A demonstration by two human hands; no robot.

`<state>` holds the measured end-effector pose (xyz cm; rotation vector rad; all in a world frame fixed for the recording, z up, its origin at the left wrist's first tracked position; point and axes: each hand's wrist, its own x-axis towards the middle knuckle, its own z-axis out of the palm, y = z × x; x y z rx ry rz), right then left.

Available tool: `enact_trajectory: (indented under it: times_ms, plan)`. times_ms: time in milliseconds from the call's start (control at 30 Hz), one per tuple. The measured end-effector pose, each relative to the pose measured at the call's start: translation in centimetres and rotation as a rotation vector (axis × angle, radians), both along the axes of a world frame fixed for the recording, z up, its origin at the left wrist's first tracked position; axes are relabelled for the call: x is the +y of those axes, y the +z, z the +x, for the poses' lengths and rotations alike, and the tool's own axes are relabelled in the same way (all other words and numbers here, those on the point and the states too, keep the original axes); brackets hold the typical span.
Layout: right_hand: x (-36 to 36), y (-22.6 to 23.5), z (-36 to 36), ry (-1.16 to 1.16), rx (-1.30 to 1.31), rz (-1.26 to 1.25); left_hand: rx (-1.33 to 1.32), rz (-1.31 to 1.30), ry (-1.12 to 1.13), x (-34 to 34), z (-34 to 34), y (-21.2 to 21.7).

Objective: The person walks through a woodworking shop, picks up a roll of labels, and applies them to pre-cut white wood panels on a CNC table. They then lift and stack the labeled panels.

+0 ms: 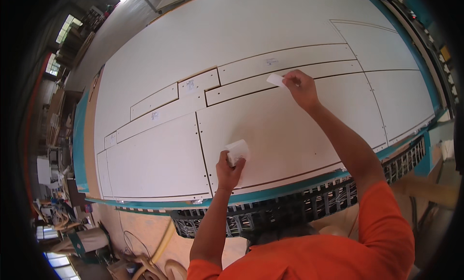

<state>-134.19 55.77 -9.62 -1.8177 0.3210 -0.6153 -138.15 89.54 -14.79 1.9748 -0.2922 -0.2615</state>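
My left hand [229, 172] is closed round a small stack of white paper labels [238, 150], above the near part of a large white board [285, 130]. Farther right, my right hand [300, 85] pinches a single white label [276, 80] by its edge, over a long narrow strip [333, 69] cut in the board. The board is cut into panels and strips with dark gaps and small drilled holes. Labels with printing lie on several pieces, among them one label [271, 61] on the far strip, another label [190, 84] on a short piece, and a third label [155, 115] left of it.
A teal machine frame [145, 203] runs along the board's near edge, with a black slatted cable chain [232, 221] beneath. A yellow hose [164, 241] and cables lie on the floor at lower left. Shelves and stacked boards [55, 113] stand at far left.
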Motion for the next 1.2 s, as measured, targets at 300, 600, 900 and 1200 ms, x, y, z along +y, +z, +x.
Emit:
enact_trajectory:
  times_ms: [300,600,900,1200]
  plan:
    - [5.3,-5.3,12.4,0.240,-0.160,0.001,-0.162,0.065,0.112,-1.1,0.0,-0.2]
    - [-3.0,-8.5,12.3,0.184,-0.106,0.155,-0.182,0.095,0.131,-1.0,0.2,0.2]
    - [-3.3,-5.0,8.2,0.260,-0.357,-0.774,-0.177,0.111,0.122,-1.3,0.5,0.2]
    - [-3.2,-4.7,7.2,0.337,-0.338,-0.921,-0.218,0.087,0.119,-1.3,0.7,0.1]
